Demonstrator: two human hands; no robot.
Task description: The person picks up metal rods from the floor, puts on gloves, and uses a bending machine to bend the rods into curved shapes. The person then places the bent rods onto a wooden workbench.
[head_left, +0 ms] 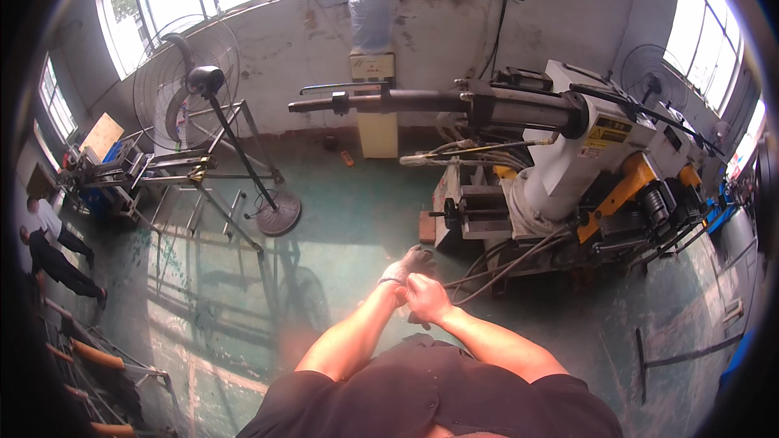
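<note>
My left hand (399, 269) wears a grey work glove (417, 259) with dark fingers; it points forward and right, its fingers loosely extended with nothing seen in them. Across its wrist lies my bare right hand (428, 298), closed, with its fingertips pinching the glove's cuff (393, 281). A dark grey piece (419, 320) hangs below my right hand; it looks like a second glove, but most of it is hidden. Both forearms come up from my dark shirt, and the hands are over the green floor in front of my chest.
A large grey machine (560, 162) with a long horizontal arm (381, 102) stands ahead right, hoses (519, 266) trailing below. A pedestal fan (277, 212) and metal frame (207, 174) stand left. Two people (58, 251) are far left. Padded rails (97, 354) lie lower left.
</note>
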